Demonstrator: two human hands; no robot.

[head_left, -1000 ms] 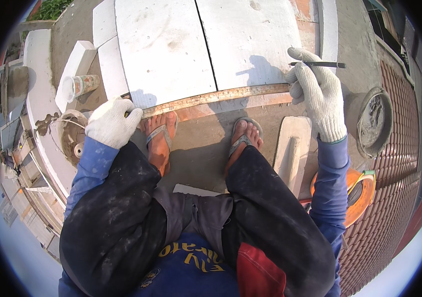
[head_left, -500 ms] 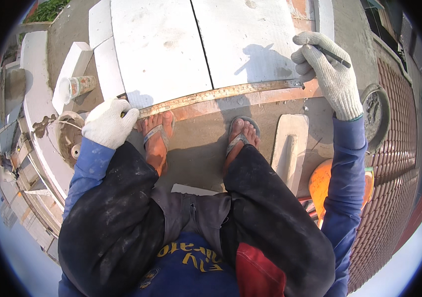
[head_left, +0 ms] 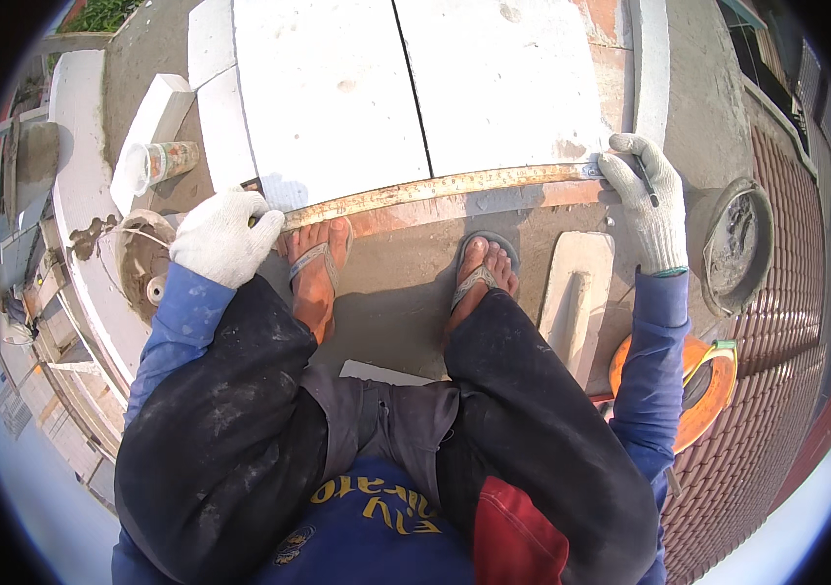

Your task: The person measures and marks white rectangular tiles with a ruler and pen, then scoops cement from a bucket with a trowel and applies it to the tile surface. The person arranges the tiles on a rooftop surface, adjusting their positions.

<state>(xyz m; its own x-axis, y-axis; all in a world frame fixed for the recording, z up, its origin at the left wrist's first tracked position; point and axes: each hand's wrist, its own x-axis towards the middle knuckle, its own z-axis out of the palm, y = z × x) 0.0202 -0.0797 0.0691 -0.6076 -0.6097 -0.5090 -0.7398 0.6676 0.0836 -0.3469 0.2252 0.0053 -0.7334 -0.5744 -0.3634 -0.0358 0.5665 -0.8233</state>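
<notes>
My gloved left hand is closed on the tape measure case at the left end of a worn yellow tape, only a small dark part of the case showing. The tape stretches along the near edge of white blocks, where a dark seam divides two of them. My gloved right hand holds a dark pencil, its fingertips at the tape's metal end. A white wooden float lies below it, and a bucket of grey mix stands to its right.
At left are a plastic cup, offcut block pieces and a pail. An orange helmet-like object lies by my right arm. My sandalled feet are on grey concrete below the tape. Roof tiles slope along the right edge.
My right hand has come down and left from above the tape onto its end, the pencil now angled downward. My left hand stays nearly in place on the case.
</notes>
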